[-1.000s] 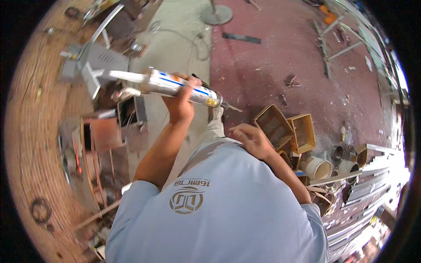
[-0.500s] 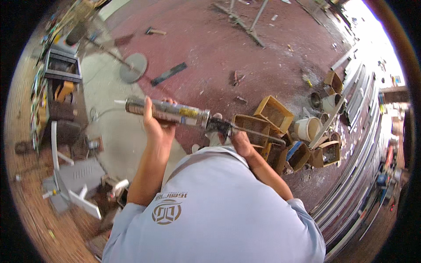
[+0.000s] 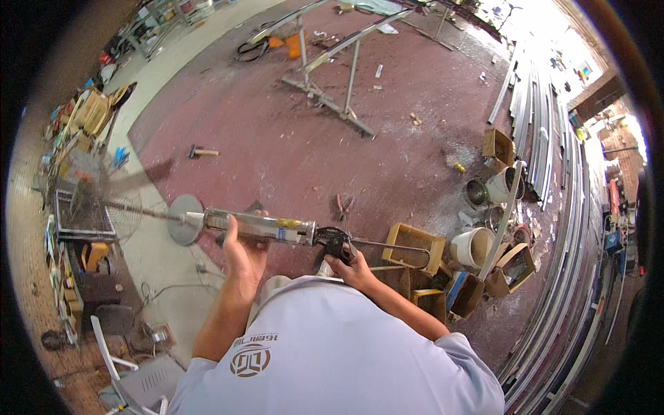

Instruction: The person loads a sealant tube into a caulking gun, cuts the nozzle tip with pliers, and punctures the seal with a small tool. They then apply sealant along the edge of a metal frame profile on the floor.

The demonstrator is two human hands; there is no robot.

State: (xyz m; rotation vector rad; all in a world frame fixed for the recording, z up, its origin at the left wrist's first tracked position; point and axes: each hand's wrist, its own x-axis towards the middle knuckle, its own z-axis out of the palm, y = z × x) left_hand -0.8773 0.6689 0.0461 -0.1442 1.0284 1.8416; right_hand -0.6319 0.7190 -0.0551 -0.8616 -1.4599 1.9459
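A caulking gun [image 3: 278, 230] with a silvery barrel lies almost level across the front of my body. Its white tapered nozzle [image 3: 194, 221] points left, and a long thin rod [image 3: 391, 245] sticks out of its back to the right. My left hand [image 3: 243, 259] is wrapped round the barrel from below, thumb up on the near side. At the black handle and trigger end, my right hand [image 3: 353, 268] is closed; some of its fingers are hidden behind the handle.
Below on the red floor lie pliers [image 3: 344, 206] and a hammer [image 3: 203, 151]. To the right are wooden boxes [image 3: 415, 247], a white bucket [image 3: 472, 247] and long metal profiles [image 3: 553, 290]. A metal frame stand [image 3: 330, 100] is ahead; a round-based pedestal fan [image 3: 185, 207] stands left.
The view has swung, bringing more of the far floor and metal stand into sight. The gun sits lower in the picture and more level. My right hand has shifted round the handle.
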